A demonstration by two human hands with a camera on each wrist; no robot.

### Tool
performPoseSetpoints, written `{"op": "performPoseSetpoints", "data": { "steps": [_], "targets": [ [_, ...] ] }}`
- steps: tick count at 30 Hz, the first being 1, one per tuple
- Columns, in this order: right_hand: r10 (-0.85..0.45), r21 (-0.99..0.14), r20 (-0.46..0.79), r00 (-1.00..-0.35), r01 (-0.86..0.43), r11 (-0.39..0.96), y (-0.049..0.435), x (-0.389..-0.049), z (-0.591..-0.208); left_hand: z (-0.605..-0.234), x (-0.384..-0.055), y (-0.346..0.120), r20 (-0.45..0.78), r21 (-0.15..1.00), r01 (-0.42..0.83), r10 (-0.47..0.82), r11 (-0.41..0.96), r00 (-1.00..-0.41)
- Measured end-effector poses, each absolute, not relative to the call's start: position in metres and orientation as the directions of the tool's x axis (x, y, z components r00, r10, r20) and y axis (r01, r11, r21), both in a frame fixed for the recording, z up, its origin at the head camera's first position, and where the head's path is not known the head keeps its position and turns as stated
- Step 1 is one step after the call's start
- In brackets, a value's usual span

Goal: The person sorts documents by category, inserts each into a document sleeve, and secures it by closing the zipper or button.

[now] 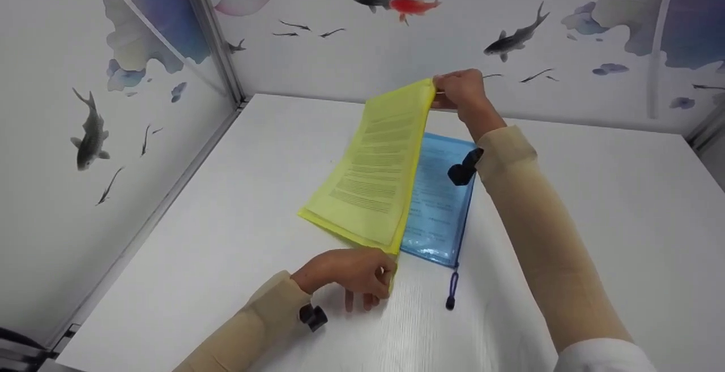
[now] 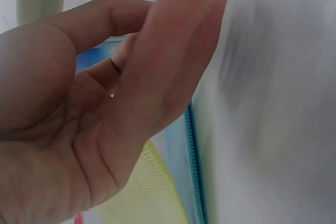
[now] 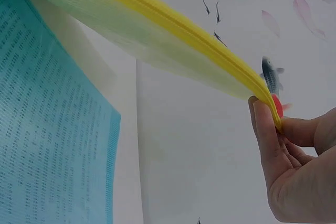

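Observation:
A yellow zip document pouch [image 1: 379, 162] with printed sheets inside is held up at a slant, its far end raised above the table. My right hand [image 1: 461, 94] pinches its far right corner between thumb and fingers; the right wrist view shows this grip at the end of the yellow zip edge [image 3: 189, 32]. At the near right corner, my left hand [image 1: 359, 273] has thumb and fingertips pinched at a short yellow strip [image 1: 393, 287]; the fingers partly hide it. Below and to the right, a blue zip document pouch [image 1: 433, 202] with printed pages lies on the table, partly covered.
A dark cord pull [image 1: 453, 290] extends from the blue pouch's near corner. The white table [image 1: 226, 191] meets fish-painted panels at the back [image 1: 317, 60] and left [image 1: 45, 134]. Each wrist carries a small black camera [image 1: 313, 316].

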State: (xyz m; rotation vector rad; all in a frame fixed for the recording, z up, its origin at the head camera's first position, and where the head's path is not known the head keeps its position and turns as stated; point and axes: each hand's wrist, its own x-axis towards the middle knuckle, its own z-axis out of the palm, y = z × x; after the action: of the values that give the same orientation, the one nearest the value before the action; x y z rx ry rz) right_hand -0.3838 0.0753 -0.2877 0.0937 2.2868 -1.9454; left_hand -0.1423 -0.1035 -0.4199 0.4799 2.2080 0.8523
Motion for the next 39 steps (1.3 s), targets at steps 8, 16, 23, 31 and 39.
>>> {"op": "performPoseSetpoints", "data": {
  "steps": [8,16,23,31,39],
  "targets": [
    [-0.043,-0.993,-0.069,-0.997,0.065,0.097,0.056,-0.378,-0.301,-0.416,-0.145,-0.117,-0.477,0.656,0.101,0.514,0.748,-0.713],
    [-0.086,-1.000,-0.008,-0.996,0.007,0.018,0.025,-0.367,-0.319,-0.411,-0.157,-0.146,-0.499,0.567,0.031,0.374,0.823,-0.782],
    [-0.210,-0.997,0.055,-0.976,-0.064,0.037,0.004,-0.364,-0.340,-0.406,-0.172,-0.172,-0.514,0.509,-0.068,0.240,0.858,-0.824],
    [-0.519,-0.864,-0.035,-0.854,-0.236,0.446,0.009,-0.360,-0.369,-0.412,-0.182,-0.184,-0.507,0.471,-0.093,0.183,0.877,-0.843],
    [-0.525,-0.835,-0.107,-0.844,-0.210,0.508,0.032,-0.353,-0.379,-0.390,-0.193,-0.204,-0.533,0.344,-0.083,0.121,0.935,-0.837]
  ]
}}
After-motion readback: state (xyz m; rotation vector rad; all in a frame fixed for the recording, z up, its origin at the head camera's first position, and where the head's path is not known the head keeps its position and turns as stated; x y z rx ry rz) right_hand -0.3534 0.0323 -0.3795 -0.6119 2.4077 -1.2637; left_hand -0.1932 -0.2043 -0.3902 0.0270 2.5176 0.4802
